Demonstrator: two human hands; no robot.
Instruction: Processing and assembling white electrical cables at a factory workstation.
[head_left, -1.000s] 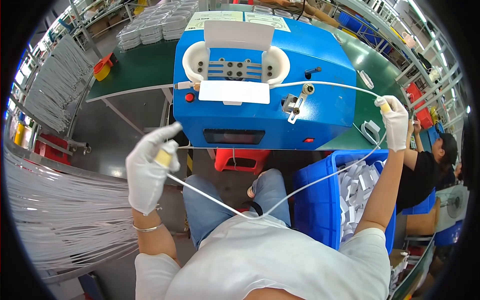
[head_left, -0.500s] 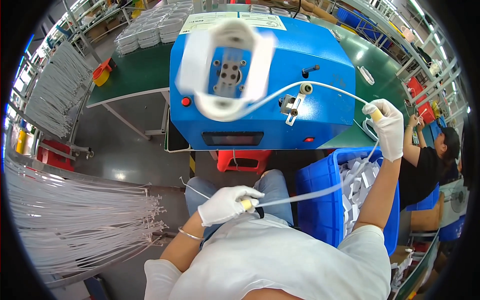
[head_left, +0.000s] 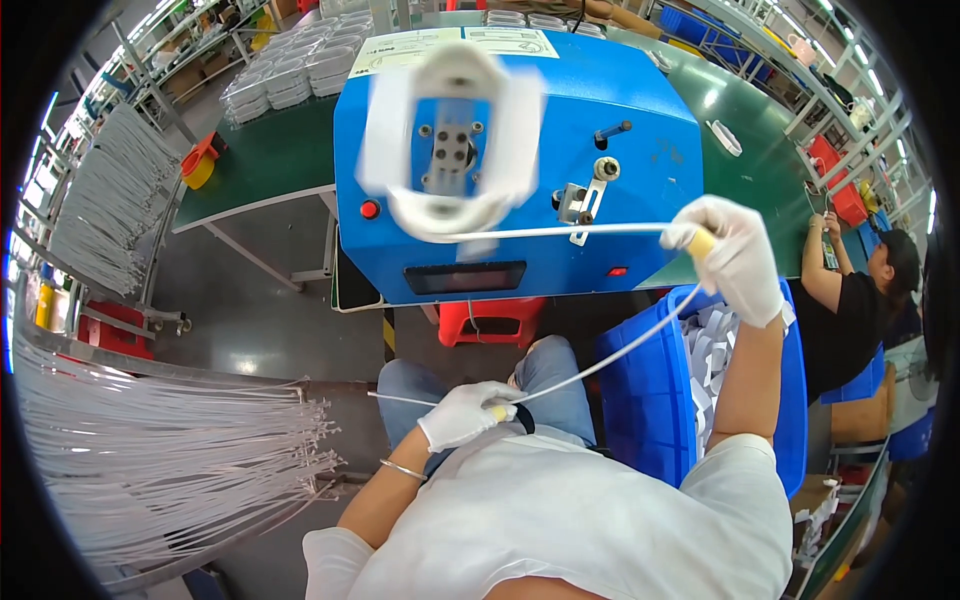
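Seated before a blue winding machine (head_left: 520, 150), you hold a length of white tubing (head_left: 600, 365) in both gloved hands. Your right hand (head_left: 735, 255) is raised to the right of the machine, its fingers curled shut around the tube near a yellowish fitting, at about the height of the small guide (head_left: 585, 200) on the machine's front. From there one run of tube lies nearly level, stretching left to the blurred white spool (head_left: 455, 150); the other run slopes down and leftward to your left hand (head_left: 465, 415), held low over your lap, fingers pinched together on the tube beside a second yellowish piece, a short tail poking out to the left. The tube's long axis thus runs across you from low left to high right, and the right hand is the nearer to the spool. A blue bin (head_left: 640, 400) of white pieces sits near your right knee; bundles of finished tubing (head_left: 160, 460) hang at left, and another person (head_left: 860, 280) works at far right.
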